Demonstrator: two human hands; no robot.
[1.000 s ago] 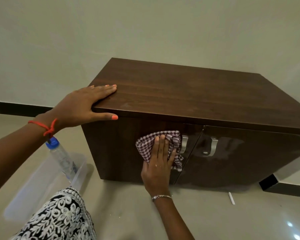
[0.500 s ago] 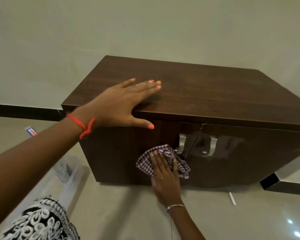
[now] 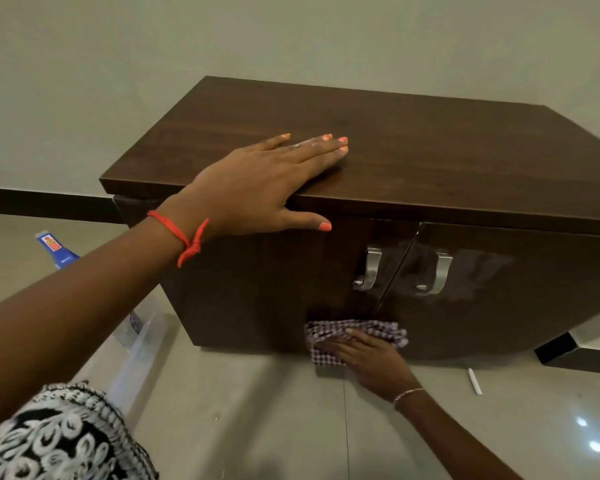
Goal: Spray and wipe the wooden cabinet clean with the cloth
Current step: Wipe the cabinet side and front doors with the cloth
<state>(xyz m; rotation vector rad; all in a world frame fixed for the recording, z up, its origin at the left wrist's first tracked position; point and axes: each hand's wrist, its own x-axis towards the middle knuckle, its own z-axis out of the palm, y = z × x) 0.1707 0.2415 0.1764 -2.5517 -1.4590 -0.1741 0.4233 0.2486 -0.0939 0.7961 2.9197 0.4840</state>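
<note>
A low dark wooden cabinet (image 3: 447, 161) stands against the wall, with two doors and two metal handles (image 3: 369, 268). My left hand (image 3: 264, 181) lies flat on its top near the front edge, fingers spread, thumb hanging over the edge. My right hand (image 3: 368, 358) presses a purple checked cloth (image 3: 357, 336) against the bottom of the left door, close to the floor. A hazy smear shows on the right door (image 3: 482, 271). The spray bottle (image 3: 58, 249) is on the floor at the left, mostly hidden behind my left forearm.
A clear plastic container (image 3: 142, 337) sits on the tiled floor left of the cabinet. A small white stick (image 3: 474, 381) lies on the floor at the right. A dark skirting (image 3: 575, 355) runs along the wall.
My right hand has slid the cloth down the left door, from beside the handle to its bottom edge. My left hand has shifted right along the cabinet top.
</note>
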